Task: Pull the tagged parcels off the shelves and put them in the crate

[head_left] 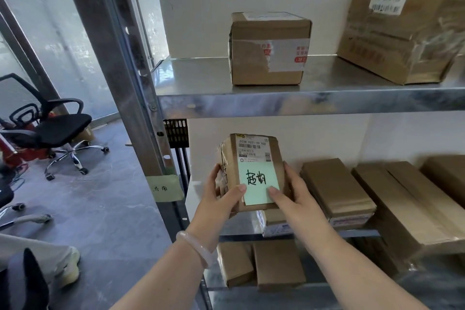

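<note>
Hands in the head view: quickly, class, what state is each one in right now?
Left hand: grips the tagged parcel by its left side.
Right hand: grips the same parcel's right side, thumb on the green note.

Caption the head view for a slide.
A parcel with a green tag, gripped by left hand and right hand at the shelves.

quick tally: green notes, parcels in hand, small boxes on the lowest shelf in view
green notes: 2
held parcel: 1
small boxes on the lowest shelf: 2
total: 5
</note>
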The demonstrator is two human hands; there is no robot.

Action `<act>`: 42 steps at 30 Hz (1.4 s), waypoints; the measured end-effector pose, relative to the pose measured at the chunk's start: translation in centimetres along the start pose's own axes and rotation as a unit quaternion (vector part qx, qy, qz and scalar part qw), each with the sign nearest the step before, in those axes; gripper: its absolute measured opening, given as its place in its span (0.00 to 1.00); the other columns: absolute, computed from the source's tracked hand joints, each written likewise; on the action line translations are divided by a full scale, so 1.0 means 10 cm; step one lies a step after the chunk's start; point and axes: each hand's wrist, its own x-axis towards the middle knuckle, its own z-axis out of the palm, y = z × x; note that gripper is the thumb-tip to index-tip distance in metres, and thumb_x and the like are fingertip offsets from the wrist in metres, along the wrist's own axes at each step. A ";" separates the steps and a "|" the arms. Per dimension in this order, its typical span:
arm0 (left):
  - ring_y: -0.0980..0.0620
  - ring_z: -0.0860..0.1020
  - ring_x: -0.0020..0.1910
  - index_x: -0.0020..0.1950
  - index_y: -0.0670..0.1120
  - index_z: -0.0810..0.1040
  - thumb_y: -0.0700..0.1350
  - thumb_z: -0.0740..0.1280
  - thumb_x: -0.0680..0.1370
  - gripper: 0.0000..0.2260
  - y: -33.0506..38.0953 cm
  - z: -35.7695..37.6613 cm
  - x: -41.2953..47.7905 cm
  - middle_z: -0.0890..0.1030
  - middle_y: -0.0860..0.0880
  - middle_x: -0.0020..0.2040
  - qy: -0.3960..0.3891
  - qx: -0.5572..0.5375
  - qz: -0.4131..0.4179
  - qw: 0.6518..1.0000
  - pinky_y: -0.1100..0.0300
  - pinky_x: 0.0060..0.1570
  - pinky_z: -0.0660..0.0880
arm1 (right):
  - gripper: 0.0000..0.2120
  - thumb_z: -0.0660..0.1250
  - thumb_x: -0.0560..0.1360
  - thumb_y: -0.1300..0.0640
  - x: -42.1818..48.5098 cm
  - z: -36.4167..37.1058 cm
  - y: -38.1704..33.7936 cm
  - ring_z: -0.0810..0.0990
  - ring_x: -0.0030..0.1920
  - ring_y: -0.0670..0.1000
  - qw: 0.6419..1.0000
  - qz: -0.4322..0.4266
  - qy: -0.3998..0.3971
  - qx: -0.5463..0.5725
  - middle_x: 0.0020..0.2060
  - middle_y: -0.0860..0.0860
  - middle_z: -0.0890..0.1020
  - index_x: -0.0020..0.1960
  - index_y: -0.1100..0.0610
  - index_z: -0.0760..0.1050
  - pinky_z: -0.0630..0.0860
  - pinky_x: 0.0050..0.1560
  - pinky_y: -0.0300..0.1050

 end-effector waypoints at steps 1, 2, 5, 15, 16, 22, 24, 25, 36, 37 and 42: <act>0.49 0.83 0.55 0.73 0.62 0.61 0.47 0.73 0.73 0.34 -0.01 0.01 0.00 0.83 0.48 0.59 -0.003 0.002 0.000 1.000 0.49 0.56 0.80 | 0.29 0.68 0.77 0.55 -0.01 -0.01 0.00 0.74 0.63 0.41 1.000 -0.002 0.007 0.009 0.64 0.42 0.76 0.75 0.43 0.61 0.74 0.60 0.38; 0.50 0.83 0.55 0.73 0.63 0.62 0.47 0.73 0.74 0.33 -0.01 0.03 0.00 0.83 0.49 0.58 -0.008 0.012 0.004 1.000 0.51 0.55 0.80 | 0.29 0.68 0.77 0.56 -0.02 -0.03 0.01 0.74 0.63 0.41 1.000 -0.007 0.019 0.015 0.63 0.41 0.76 0.74 0.42 0.62 0.74 0.62 0.40; 0.60 0.83 0.51 0.69 0.67 0.64 0.46 0.70 0.77 0.27 -0.01 0.15 0.05 0.84 0.61 0.52 -0.038 0.056 0.022 0.997 0.65 0.44 0.80 | 0.27 0.69 0.76 0.56 -0.09 -0.15 0.02 0.75 0.60 0.37 0.998 -0.012 0.054 0.011 0.56 0.32 0.78 0.67 0.34 0.64 0.76 0.55 0.35; 0.59 0.82 0.54 0.72 0.63 0.65 0.44 0.77 0.72 0.35 -0.13 1.40 -0.10 0.83 0.60 0.56 -0.219 0.116 0.017 0.969 0.59 0.49 0.81 | 0.34 0.73 0.73 0.54 -0.93 -1.27 0.05 0.74 0.62 0.37 0.969 0.016 0.235 -0.078 0.63 0.35 0.75 0.71 0.34 0.60 0.78 0.59 0.45; 0.59 0.82 0.55 0.72 0.63 0.65 0.43 0.77 0.72 0.35 -0.16 1.55 -0.15 0.83 0.60 0.56 -0.242 0.115 0.015 0.963 0.59 0.50 0.81 | 0.36 0.73 0.73 0.54 -1.06 -1.43 0.04 0.73 0.63 0.38 0.965 0.022 0.248 -0.081 0.63 0.35 0.74 0.72 0.34 0.59 0.77 0.61 0.47; 0.58 0.82 0.56 0.72 0.61 0.67 0.36 0.75 0.72 0.34 -0.45 2.79 -0.64 0.84 0.60 0.55 -0.370 0.103 0.002 0.923 0.60 0.50 0.80 | 0.37 0.76 0.70 0.53 -2.11 -2.41 0.00 0.70 0.66 0.39 0.910 0.022 0.393 -0.129 0.68 0.38 0.70 0.69 0.30 0.60 0.75 0.63 0.46; 0.58 0.82 0.55 0.72 0.61 0.68 0.36 0.74 0.73 0.34 -0.58 3.27 -0.97 0.83 0.59 0.56 -0.428 0.102 -0.002 0.898 0.63 0.46 0.80 | 0.38 0.76 0.69 0.46 -2.58 -2.70 -0.03 0.69 0.66 0.37 0.887 0.035 0.430 -0.165 0.66 0.31 0.68 0.70 0.27 0.57 0.74 0.63 0.46; 0.59 0.82 0.55 0.72 0.60 0.68 0.36 0.75 0.73 0.34 -0.65 3.50 -1.15 0.83 0.59 0.57 -0.455 0.097 -0.004 0.885 0.64 0.46 0.79 | 0.38 0.75 0.67 0.43 -2.84 -2.83 -0.05 0.69 0.66 0.36 0.876 0.040 0.447 -0.178 0.65 0.28 0.68 0.70 0.26 0.57 0.73 0.63 0.48; 0.62 0.82 0.51 0.68 0.63 0.70 0.36 0.74 0.73 0.31 -1.26 5.38 -3.74 0.81 0.62 0.55 -0.699 0.064 -0.065 0.709 0.66 0.41 0.79 | 0.38 0.74 0.68 0.42 -5.70 -3.46 -0.17 0.65 0.68 0.35 0.666 0.095 0.699 -0.242 0.66 0.26 0.63 0.71 0.29 0.57 0.71 0.66 0.47; 0.60 0.83 0.51 0.69 0.63 0.70 0.36 0.74 0.73 0.31 -1.30 5.47 -3.99 0.81 0.59 0.57 -0.723 0.064 -0.076 0.684 0.65 0.42 0.80 | 0.38 0.74 0.69 0.45 -5.93 -3.44 -0.19 0.66 0.67 0.33 0.641 0.096 0.721 -0.244 0.66 0.26 0.63 0.71 0.28 0.58 0.71 0.65 0.43; 0.57 0.83 0.53 0.73 0.58 0.69 0.37 0.73 0.74 0.32 -1.47 5.80 -5.04 0.80 0.53 0.62 -0.804 0.072 -0.109 0.580 0.62 0.42 0.80 | 0.36 0.74 0.70 0.47 -6.80 -3.22 -0.29 0.65 0.68 0.34 0.530 0.126 0.802 -0.245 0.62 0.20 0.62 0.66 0.23 0.58 0.69 0.67 0.45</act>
